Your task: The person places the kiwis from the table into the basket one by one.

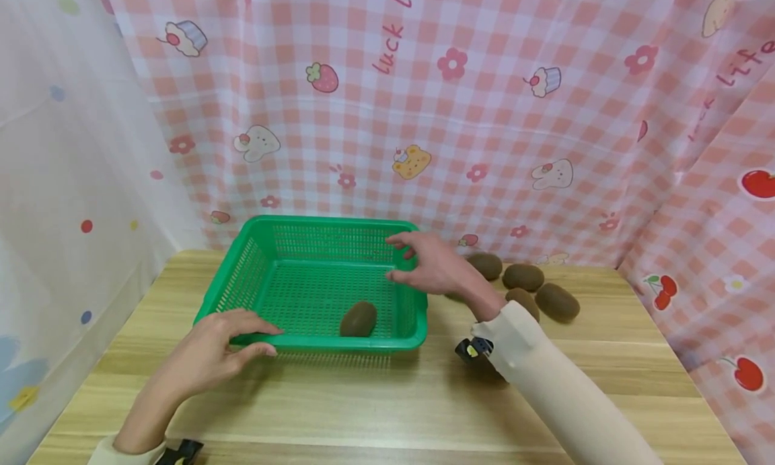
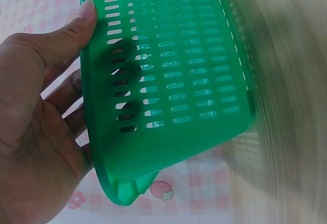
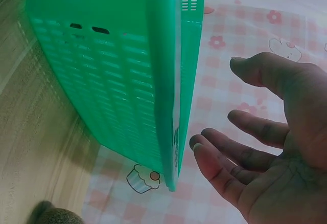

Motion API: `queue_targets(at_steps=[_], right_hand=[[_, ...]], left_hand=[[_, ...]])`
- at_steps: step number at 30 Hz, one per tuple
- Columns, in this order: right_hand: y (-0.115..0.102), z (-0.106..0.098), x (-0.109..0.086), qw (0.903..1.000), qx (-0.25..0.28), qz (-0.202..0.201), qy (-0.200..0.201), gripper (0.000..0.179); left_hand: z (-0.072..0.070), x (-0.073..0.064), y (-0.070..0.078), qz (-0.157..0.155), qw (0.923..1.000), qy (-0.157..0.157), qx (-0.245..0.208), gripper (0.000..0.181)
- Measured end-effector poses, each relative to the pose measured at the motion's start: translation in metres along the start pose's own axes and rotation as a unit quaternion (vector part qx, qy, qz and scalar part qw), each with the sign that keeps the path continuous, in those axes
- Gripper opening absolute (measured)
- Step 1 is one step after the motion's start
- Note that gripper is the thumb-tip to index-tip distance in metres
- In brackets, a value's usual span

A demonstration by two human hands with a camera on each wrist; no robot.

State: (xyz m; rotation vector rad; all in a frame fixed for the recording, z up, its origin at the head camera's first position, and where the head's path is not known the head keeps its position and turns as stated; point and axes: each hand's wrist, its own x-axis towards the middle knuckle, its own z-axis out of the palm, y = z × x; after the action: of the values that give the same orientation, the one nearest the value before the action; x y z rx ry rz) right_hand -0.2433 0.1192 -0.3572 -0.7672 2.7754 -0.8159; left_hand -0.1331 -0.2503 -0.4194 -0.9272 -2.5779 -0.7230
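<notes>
A green plastic basket with slotted walls stands on the wooden table, and one brown kiwi lies in its front right part. My left hand grips the basket's front rim near the left corner. In the left wrist view the thumb lies on the outer side and the other fingers go behind the rim. Over the right rim hovers my right hand, fingers spread and loosely bent, holding nothing. The right wrist view shows its fingertips apart from the rim.
Right of the basket several kiwis lie in a loose group on the table, partly behind my right wrist. A dark wrist camera sits under my right sleeve. A pink checked curtain hangs behind the table.
</notes>
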Motion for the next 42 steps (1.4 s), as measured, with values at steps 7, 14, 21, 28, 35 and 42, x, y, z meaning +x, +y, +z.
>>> queue_targets(at_steps=[7,14,21,28,35,42], right_hand=[[0.004,0.003,-0.005,0.9998,-0.008,-0.014,0.012,0.064],[0.009,0.01,-0.014,0.9982,-0.036,-0.031,0.036,0.066],[0.011,0.014,-0.021,0.9983,-0.033,-0.027,0.039,0.069],[0.013,0.017,-0.027,0.997,-0.03,-0.037,0.062,0.072],[0.018,0.022,-0.034,0.9956,-0.023,-0.036,0.083,0.076],[0.025,0.025,-0.044,0.9945,-0.019,-0.022,0.101,0.08]], left_hand=[[0.0,0.0,0.0,0.005,1.0,0.001,-0.009,0.029],[0.0,0.0,0.0,0.001,1.0,-0.002,-0.006,0.029],[0.0,0.0,0.0,-0.002,1.0,-0.002,-0.003,0.029],[0.0,0.0,0.0,0.001,1.0,0.0,-0.003,0.029],[-0.001,0.0,0.0,0.002,1.0,-0.002,-0.001,0.03],[-0.001,0.0,0.0,0.006,1.0,0.003,0.003,0.03]])
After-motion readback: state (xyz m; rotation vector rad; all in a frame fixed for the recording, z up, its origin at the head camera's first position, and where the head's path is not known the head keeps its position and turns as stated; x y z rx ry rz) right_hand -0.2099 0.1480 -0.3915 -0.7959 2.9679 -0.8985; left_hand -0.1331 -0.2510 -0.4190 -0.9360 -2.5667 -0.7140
